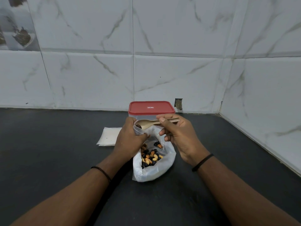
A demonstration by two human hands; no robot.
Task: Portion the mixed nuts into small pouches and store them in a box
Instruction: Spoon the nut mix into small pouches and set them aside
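At frame centre, the right hand [177, 136] pinches a wooden spoon [153, 123] by its handle, the bowl over the mouth of a small pouch [138, 129] gripped in the left hand [128, 139] fingers. Just below lies an open bag of mixed nuts [150, 156] on the dark counter [48, 144]; behind, a red-lidded box [151, 108], spare pouches [109, 136] left of it

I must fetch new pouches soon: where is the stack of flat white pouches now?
The stack of flat white pouches lies on the dark counter, left of the left hand.
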